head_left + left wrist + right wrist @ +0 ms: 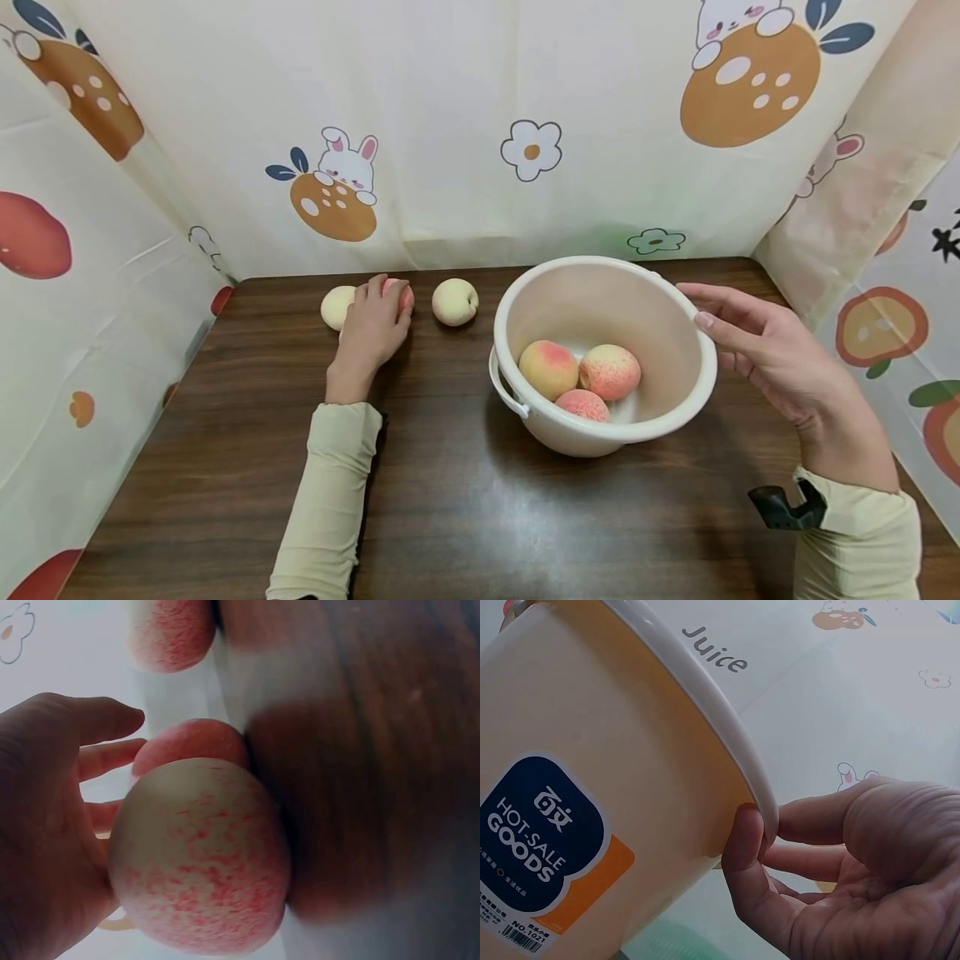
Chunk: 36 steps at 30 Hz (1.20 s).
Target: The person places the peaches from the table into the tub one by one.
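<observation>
At the back left of the table, my left hand (372,327) reaches over a red peach (402,296). The left wrist view shows its fingers extended beside that red peach (196,741), the thumb apart from it; whether the fingers touch it is unclear. A pale peach (337,307) lies just left of the hand, and another pale peach (455,302) to its right. On the right, my right hand (780,350) pinches the rim of a white bucket (600,432) between thumb and fingers, seen also in the right wrist view. Inside lie three peaches (611,372).
The bucket's handle (504,387) hangs down on its left side. Printed cloth (450,108) stands behind the dark wooden table (450,517) and along both sides. A blue and orange label (547,840) is on the bucket's outer wall.
</observation>
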Each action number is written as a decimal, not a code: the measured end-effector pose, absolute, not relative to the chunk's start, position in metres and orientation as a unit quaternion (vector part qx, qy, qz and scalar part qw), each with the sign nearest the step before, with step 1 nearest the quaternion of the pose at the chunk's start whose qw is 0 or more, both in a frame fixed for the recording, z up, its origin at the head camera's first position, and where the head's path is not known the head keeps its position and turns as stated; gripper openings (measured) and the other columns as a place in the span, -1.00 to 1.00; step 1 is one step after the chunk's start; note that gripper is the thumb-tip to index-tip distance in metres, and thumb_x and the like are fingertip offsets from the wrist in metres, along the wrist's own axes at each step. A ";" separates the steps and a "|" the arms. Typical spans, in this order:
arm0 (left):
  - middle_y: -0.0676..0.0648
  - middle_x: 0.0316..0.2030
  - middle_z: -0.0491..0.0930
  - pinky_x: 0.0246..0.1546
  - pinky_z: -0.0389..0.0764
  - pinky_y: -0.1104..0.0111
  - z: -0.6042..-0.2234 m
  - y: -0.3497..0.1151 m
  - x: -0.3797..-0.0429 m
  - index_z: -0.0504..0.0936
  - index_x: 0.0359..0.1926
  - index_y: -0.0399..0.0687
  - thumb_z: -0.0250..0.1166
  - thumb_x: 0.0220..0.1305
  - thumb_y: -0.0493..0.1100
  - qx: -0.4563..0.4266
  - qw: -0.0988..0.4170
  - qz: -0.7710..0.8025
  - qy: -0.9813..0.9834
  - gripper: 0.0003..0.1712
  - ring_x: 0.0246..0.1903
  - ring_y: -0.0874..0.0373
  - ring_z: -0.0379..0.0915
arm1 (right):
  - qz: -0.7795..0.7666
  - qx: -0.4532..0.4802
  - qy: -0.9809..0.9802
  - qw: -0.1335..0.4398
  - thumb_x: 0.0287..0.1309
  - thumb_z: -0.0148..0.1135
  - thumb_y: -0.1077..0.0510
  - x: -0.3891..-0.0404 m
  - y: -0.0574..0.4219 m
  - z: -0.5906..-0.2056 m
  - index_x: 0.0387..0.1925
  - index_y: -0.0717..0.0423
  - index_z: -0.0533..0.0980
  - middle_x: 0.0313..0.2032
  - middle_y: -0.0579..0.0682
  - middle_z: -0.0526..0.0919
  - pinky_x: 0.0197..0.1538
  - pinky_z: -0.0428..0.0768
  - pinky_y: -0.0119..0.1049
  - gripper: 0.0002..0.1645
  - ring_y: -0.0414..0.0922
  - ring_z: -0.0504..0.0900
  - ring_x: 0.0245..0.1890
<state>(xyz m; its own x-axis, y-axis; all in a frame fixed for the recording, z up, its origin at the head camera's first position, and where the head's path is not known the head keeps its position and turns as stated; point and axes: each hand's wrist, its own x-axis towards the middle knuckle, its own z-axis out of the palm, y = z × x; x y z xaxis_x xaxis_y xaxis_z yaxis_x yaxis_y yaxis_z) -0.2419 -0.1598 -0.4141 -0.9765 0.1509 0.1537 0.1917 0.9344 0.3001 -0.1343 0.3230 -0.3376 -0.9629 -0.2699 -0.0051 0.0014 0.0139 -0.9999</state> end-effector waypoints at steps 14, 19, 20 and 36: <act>-0.37 0.20 0.38 0.23 0.44 -0.13 -0.421 -0.154 -0.246 0.52 0.36 -0.07 0.12 0.52 -0.01 -0.110 0.079 -0.150 -0.979 -0.50 0.15 -0.36 0.29 | -0.695 -0.086 0.706 0.104 0.53 0.01 0.35 -0.133 0.324 -0.338 0.43 0.12 0.43 0.18 -0.09 0.69 -0.18 0.78 -0.29 -0.49 -0.21 0.78 -0.03; -0.36 0.12 0.37 0.14 0.47 -0.10 -0.421 -0.151 -0.246 0.52 0.34 -0.06 0.07 0.55 0.03 -0.114 0.079 -0.145 -0.980 -0.51 0.07 -0.29 0.30 | -0.695 -0.088 0.706 0.102 0.53 0.01 0.35 -0.134 0.323 -0.337 0.43 0.13 0.43 0.18 -0.09 0.69 -0.19 0.78 -0.28 -0.49 -0.21 0.78 -0.04; -0.34 0.10 0.37 0.12 0.48 -0.10 -0.421 -0.150 -0.246 0.53 0.32 -0.05 0.06 0.56 0.03 -0.116 0.080 -0.150 -0.979 -0.53 0.06 -0.29 0.31 | -0.695 -0.089 0.707 0.101 0.53 0.01 0.35 -0.134 0.323 -0.337 0.43 0.13 0.43 0.18 -0.09 0.69 -0.18 0.78 -0.28 -0.49 -0.21 0.78 -0.03; -0.30 0.13 0.50 -0.06 0.61 -0.15 -0.420 -0.139 -0.240 0.50 0.27 0.05 0.15 0.50 0.10 -0.132 0.044 -0.111 -0.984 -0.56 0.03 -0.33 0.54 | -0.697 -0.095 0.704 0.101 0.53 0.01 0.36 -0.134 0.322 -0.336 0.42 0.15 0.43 0.18 -0.09 0.69 -0.18 0.78 -0.29 -0.49 -0.21 0.77 -0.02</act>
<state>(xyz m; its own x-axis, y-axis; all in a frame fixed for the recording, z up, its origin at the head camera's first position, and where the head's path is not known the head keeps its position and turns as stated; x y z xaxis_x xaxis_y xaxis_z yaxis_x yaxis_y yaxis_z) -0.2404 -0.1392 -0.4200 -0.9614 0.2492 0.1165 0.2689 0.9406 0.2072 -0.1345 0.3223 -0.3358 -0.9617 -0.2741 -0.0096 0.0067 0.0114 -0.9999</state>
